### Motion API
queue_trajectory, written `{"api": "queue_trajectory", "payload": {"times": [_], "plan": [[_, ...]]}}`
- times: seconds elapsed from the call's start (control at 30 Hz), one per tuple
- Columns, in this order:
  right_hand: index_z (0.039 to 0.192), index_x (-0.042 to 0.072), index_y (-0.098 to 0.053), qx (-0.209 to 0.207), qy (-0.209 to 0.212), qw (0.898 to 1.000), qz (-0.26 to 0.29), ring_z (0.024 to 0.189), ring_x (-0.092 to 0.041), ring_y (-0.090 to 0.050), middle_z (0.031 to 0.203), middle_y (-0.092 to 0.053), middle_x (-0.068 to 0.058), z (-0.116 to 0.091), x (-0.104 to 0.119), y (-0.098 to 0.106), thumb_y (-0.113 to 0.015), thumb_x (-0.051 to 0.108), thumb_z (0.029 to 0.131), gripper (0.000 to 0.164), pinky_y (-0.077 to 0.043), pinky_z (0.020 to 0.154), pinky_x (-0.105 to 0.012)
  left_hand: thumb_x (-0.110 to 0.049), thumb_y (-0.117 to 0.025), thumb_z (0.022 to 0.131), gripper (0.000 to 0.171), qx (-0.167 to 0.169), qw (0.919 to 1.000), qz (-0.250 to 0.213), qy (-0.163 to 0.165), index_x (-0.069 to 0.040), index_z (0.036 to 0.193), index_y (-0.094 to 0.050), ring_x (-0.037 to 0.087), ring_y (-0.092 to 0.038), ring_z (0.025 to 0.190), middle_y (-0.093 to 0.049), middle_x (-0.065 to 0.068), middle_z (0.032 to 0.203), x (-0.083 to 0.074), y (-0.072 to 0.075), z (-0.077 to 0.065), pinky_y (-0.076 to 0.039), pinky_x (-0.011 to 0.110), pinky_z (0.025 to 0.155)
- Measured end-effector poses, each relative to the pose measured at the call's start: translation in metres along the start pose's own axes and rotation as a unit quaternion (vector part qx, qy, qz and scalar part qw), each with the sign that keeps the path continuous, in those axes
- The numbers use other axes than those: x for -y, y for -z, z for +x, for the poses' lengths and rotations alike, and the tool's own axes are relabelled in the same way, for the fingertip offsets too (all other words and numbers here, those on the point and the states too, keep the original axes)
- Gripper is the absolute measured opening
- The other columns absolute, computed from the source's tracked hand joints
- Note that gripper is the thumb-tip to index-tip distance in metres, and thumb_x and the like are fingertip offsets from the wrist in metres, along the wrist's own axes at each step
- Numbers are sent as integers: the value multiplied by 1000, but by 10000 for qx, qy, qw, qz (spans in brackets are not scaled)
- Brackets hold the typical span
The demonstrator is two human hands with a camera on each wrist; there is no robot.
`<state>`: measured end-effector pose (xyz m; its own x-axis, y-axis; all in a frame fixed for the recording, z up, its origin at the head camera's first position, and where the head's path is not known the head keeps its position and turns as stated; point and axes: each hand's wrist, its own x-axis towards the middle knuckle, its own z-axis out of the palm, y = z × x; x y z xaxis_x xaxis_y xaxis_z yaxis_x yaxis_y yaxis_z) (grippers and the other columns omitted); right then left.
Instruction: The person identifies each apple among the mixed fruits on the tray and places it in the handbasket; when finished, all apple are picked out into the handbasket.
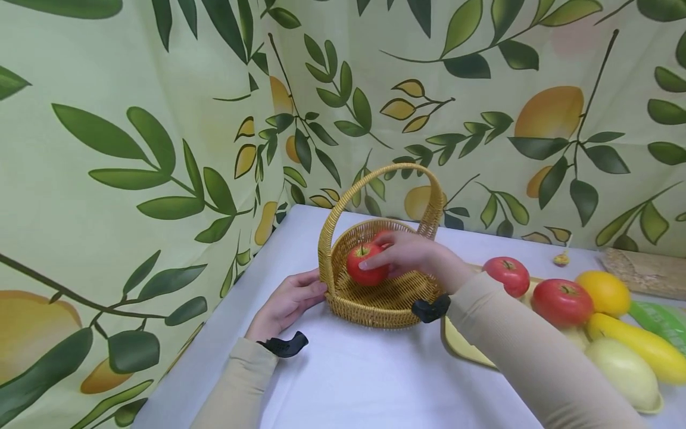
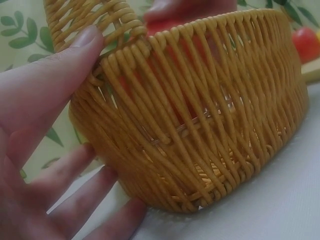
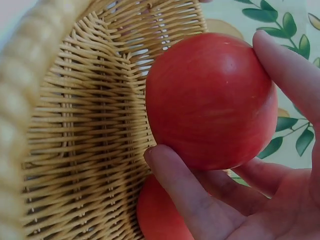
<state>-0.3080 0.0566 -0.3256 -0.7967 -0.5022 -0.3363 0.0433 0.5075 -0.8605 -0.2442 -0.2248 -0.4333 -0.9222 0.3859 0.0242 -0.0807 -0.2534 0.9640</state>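
A brown wicker basket with a tall arched handle stands on the white table. My left hand holds its left end; in the left wrist view the thumb lies at the foot of the handle and the other fingers spread against the outer wall. Inside the basket, my right hand grips a red apple between thumb and fingers. Another red apple sits beneath it against the basket wall, partly hidden by the fingers.
Right of the basket is a yellow tray, partly under my right forearm. On and around it are red apples, an orange, a long yellow vegetable and a pale green round fruit. A leaf-patterned cloth hangs behind.
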Motion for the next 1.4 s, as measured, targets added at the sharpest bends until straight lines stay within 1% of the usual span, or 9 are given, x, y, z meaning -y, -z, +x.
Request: {"api": "queue_trajectory", "payload": {"times": [0.07,0.2,0.33,0.7,0.8,0.93,1.1,1.23,1.4], "plan": [[141,2,-50,-26,35,10000,-82,111,-32,-63,137,-51,-19,1,0,-2,-88,33,81,77,-60,87,-40,0,-61,100,52,50,10000,14,-31,19,145,-41,26,-59,124,-43,33,151,1,0,0,-48,39,107],[143,1,-49,-78,89,9996,-259,111,-30,-64,135,-55,-17,5,0,-6,-90,34,79,82,-60,87,-39,-2,-64,99,53,24,10000,62,-16,16,145,-43,30,-56,129,-45,27,152,1,2,0,-49,39,107],[143,2,-52,-90,139,9990,-410,112,-29,-63,132,-58,-14,9,2,-9,-90,35,79,81,-60,87,-38,-3,-66,99,53,1,10000,61,-12,15,144,-45,34,-52,133,-46,23,153,0,2,1,-48,41,107],[142,6,-56,-207,263,9913,-1271,112,-27,-60,127,-62,-11,14,5,-12,-90,36,78,78,-59,89,-37,-4,-68,97,54,-1,10000,28,9,16,142,-47,25,-60,122,-46,28,151,0,0,5,-47,42,108],[143,6,-55,-119,263,9910,-1309,112,-28,-60,127,-62,-11,17,10,-11,-90,35,78,79,-59,88,-38,-4,-68,97,55,12,10000,2,3,17,142,-46,22,-62,120,-45,29,151,0,1,4,-48,42,108],[146,7,-52,14,192,9936,-1111,113,-28,-61,130,-60,-13,22,13,-10,-91,33,78,83,-60,86,-39,-3,-67,97,53,20,10000,18,-35,16,143,-46,21,-62,119,-47,28,150,1,2,2,-48,41,107],[144,7,-54,120,267,9928,-1166,111,-27,-62,129,-62,-12,29,13,-12,-91,30,78,79,-60,86,-38,-1,-65,98,51,47,10000,-16,-40,17,142,-46,21,-62,119,-53,23,146,0,1,1,-49,41,107],[143,6,-56,94,333,9903,-1343,110,-27,-62,126,-63,-11,32,13,-15,-90,31,79,76,-59,88,-38,0,-64,98,50,36,10000,-29,-40,17,142,-47,21,-62,119,-55,19,145,1,3,2,-49,40,107],[144,6,-54,-12,202,9903,-1373,111,-28,-60,129,-61,-13,36,12,-17,-88,28,82,74,-59,86,-40,-1,-65,98,47,28,10000,2,-45,16,139,-51,21,-62,119,-53,20,147,1,3,2,-48,41,108]]}}
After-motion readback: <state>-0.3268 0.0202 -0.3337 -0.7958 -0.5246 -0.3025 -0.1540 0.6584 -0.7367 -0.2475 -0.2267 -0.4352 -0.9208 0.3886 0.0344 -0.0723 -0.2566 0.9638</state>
